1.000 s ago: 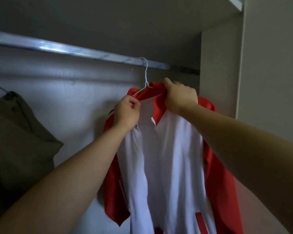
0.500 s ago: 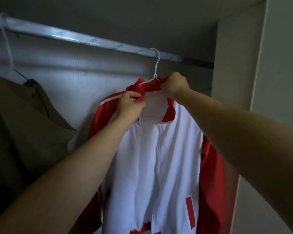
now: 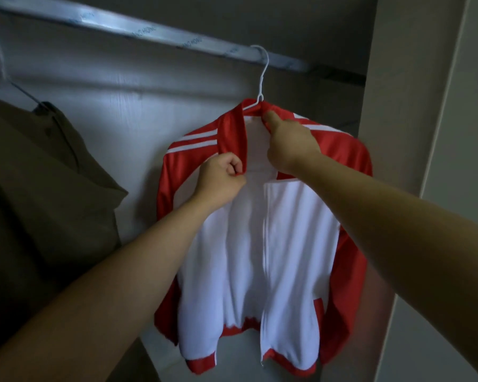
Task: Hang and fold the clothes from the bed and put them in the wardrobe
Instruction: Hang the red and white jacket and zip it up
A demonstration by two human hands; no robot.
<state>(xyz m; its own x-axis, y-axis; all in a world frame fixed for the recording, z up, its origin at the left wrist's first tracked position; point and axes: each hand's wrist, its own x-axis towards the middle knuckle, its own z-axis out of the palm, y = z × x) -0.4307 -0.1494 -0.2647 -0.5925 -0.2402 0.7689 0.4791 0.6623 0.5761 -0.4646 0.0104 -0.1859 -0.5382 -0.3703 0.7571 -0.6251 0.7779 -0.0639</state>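
Showed a red-and-white zip jacket inside the wardrobe, draped on a thin white wire hanger hooked over the metal rail. Pinched the red collar's left edge in a clenched left grip. Grasped the collar top, just under the hook, with the right grip, thumb up. Looked light, soft and slick, probably a smooth sports knit; likely to slide off so thin a wire if tugged on one side. Best taken at the collar or shoulder seams, both sides evenly, never by the loose hem. Showed, well to the left and apart from the jacket, a drab olive garment on the same rail.
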